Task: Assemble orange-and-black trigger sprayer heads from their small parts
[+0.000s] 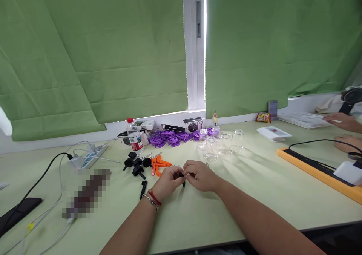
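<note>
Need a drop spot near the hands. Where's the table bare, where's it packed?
Bare: table between the glass cups and the orange tray; also the near edge left of the left hand. Packed: behind the hands, with black parts, orange clip, purple parts, bottle. Cables clutter the far left.

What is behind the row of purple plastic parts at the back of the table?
Behind the purple parts lie flat boxes along the white ledge, with the green curtain above. The parts cover the boxes' lower edges, and their print is unreadable.
</note>
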The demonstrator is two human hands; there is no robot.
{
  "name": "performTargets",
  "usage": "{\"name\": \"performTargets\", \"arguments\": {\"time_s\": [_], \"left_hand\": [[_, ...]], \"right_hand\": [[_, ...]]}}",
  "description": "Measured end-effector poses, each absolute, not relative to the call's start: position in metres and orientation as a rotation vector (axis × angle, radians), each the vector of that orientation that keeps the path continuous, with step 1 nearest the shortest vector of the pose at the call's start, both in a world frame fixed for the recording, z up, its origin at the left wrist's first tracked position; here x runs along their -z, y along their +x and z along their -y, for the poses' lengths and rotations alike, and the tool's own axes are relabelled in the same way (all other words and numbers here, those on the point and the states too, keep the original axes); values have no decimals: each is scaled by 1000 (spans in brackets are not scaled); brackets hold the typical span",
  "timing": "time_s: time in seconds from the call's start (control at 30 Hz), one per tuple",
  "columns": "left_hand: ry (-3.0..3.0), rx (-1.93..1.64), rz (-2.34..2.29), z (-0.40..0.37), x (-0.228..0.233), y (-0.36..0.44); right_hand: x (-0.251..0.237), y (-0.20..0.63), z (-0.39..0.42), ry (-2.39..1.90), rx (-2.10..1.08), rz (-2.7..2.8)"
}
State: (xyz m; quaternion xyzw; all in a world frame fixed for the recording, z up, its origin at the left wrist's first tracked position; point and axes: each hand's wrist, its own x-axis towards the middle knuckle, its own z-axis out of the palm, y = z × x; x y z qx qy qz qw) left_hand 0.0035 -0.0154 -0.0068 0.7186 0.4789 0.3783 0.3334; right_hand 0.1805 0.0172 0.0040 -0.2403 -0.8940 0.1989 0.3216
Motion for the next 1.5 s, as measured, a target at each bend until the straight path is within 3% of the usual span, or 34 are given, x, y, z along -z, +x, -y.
{"name": "performTargets", "arguments": {"time_s": [0.17, 0.3, 0.6, 1.07, 1.5], "left_hand": [[1757, -1021, -1296, 16, -1, -4], [1600, -1023, -1401, 23, -25, -31], [1552, -489, -1936, 24, -22, -71], [1929, -161, -2177, 20, -24, -77], [1930, -101, -2276, 23, -25, -78]], "right_hand": [[-5, 185, -24, -663, -574, 2286], [-9, 202, -45, -972, -559, 2017], [-8, 232, -78, -1544, -513, 1907], [8, 210, -67, -1279, -690, 2306], [12, 194, -60, -1399, -490, 2470]]}}
